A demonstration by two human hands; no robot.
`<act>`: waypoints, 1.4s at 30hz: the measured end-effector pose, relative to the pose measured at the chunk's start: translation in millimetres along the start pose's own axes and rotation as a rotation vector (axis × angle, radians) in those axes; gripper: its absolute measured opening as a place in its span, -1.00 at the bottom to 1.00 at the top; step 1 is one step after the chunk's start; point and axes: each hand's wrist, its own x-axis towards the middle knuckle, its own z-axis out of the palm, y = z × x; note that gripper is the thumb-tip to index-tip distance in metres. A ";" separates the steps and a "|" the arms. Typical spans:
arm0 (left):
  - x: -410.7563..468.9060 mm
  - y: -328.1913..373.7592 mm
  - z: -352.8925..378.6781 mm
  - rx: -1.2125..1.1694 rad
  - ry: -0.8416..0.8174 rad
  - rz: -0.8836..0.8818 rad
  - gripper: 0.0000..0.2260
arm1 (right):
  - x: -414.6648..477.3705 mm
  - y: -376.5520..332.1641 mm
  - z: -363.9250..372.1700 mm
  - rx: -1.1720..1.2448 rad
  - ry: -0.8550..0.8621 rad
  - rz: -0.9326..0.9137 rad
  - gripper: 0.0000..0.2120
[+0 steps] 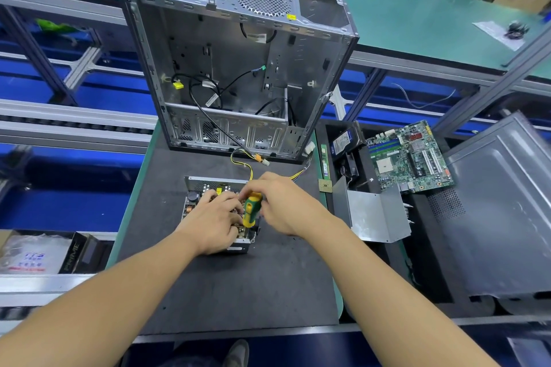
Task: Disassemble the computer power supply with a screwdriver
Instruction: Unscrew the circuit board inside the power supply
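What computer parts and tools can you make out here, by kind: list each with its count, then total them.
Computer case: 1
Power supply: 1
Screwdriver: 1
Motherboard: 1
Hard drive: 1
Memory stick: 1
Small square chip: 1
Loose metal panels: 2
Total: 9
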 end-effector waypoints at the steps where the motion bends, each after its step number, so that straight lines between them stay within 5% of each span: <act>1: 0.0 -0.2 0.2 -0.006 -0.025 -0.009 -0.72 | -0.8 -0.5 1.3 0.018 0.007 0.003 -0.64; 5: 0.7 -0.6 0.4 -0.008 -0.070 -0.022 -0.63 | -1.1 -1.8 5.2 0.042 0.038 -0.008 -0.86; 11: 0.4 0.1 -0.6 0.006 -0.057 -0.023 -0.61 | 2.3 -2.6 4.8 0.071 0.019 -0.003 -0.56; 24: 0.6 -0.7 0.8 0.013 -0.054 -0.012 -0.62 | 2.3 0.1 4.8 -0.144 -0.052 0.026 -0.70; 28: 0.2 -1.3 1.0 0.005 -0.054 -0.011 -0.62 | -1.0 2.0 5.0 -0.081 -0.077 0.014 -0.62; 33: -0.2 0.1 -0.9 -0.009 -0.051 -0.011 -0.65 | 0.5 -2.4 9.0 -0.010 -0.043 0.025 -0.81; 42: -0.1 -0.8 0.2 0.003 -0.023 0.005 -0.68 | 5.1 -1.6 8.8 -0.020 -0.032 0.037 -0.61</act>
